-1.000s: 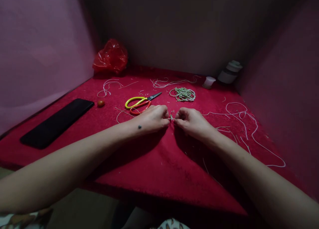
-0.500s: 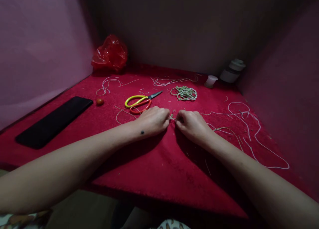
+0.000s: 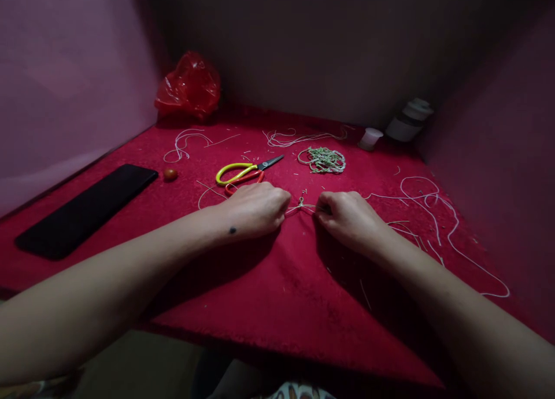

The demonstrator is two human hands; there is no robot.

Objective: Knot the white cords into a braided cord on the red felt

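Note:
Between my two hands stretches a set of thin pale cords (image 3: 307, 206), with a small looped knot (image 3: 300, 202) at the middle. My left hand (image 3: 262, 210) is a fist closed on the cords' left side. Closed on their right side is my right hand (image 3: 344, 217). The fingertips of both are mostly tucked out of sight. Just beyond my left hand lie scissors (image 3: 243, 173) with one yellow and one red handle, the red one partly covered by that hand. A tangle of green-and-white braided cord (image 3: 323, 160) rests past the knot.
A black phone (image 3: 89, 208) and a small reddish-brown bead (image 3: 170, 174) lie at left. At the back are a red plastic bag (image 3: 189, 87), a small white spool (image 3: 370, 138) and a white bottle (image 3: 410, 120). Loose threads (image 3: 451, 225) spread over the red cloth (image 3: 269, 306) at right.
My hands have moved apart, left hand leftward and right hand rightward. More of the cords now shows on both sides of the knot, pulled straighter.

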